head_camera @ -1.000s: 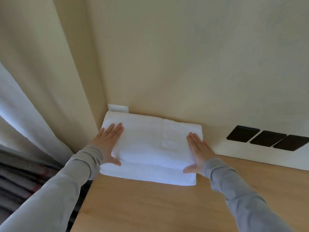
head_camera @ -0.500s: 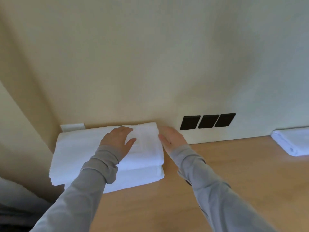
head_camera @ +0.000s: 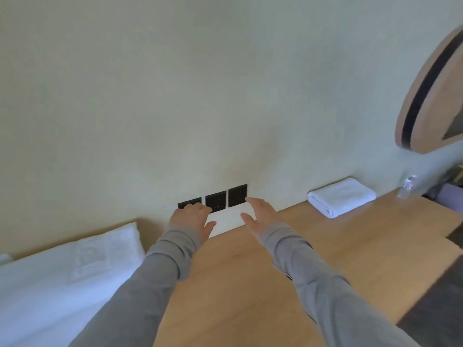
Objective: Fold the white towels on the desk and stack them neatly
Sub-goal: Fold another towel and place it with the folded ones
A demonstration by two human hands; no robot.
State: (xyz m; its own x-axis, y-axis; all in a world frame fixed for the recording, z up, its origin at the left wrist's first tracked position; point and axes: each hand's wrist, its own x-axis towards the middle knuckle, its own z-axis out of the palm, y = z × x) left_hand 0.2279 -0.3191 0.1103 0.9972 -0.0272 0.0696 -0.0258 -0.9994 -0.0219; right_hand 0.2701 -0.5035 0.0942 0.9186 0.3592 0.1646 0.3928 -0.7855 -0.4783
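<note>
EDITOR: As the fingers (head_camera: 253, 204) of the right hand (head_camera: 260, 217) stretch out straight and close together, thumb held apart, what is the other hand doing?

PHOTOGRAPHER: The left hand (head_camera: 191, 217) hangs with its knuckles up and its fingers loosely bent downward. Neither hand holds anything. Both float above the tabletop (head_camera: 250, 284), in front of three black wall sockets (head_camera: 216, 201).

EDITOR: And the towels?

PHOTOGRAPHER: A stack of white towels (head_camera: 62, 279) lies at the left end of the tabletop, against the wall and just beside the left sleeve. One more folded white towel (head_camera: 342, 197) sits against the wall to the right, well apart from both hands. It is near a small bottle (head_camera: 407, 187) and below a round wood-framed mirror (head_camera: 431, 96).

EDITOR: So what is the step?

PHOTOGRAPHER: By my reading, it is a reach for that far towel, which is not yet on the stack.

EDITOR: How is it done well?

PHOTOGRAPHER: Take it with both hands, one at each end. Slide the fingers flat underneath so the folds do not spring open. Carry it level across the tabletop and keep it clear of the bottle. If it is narrower than the stack, open it and refold it to match. Then lower it squarely with the edges flush, and press it flat with open palms.
</note>
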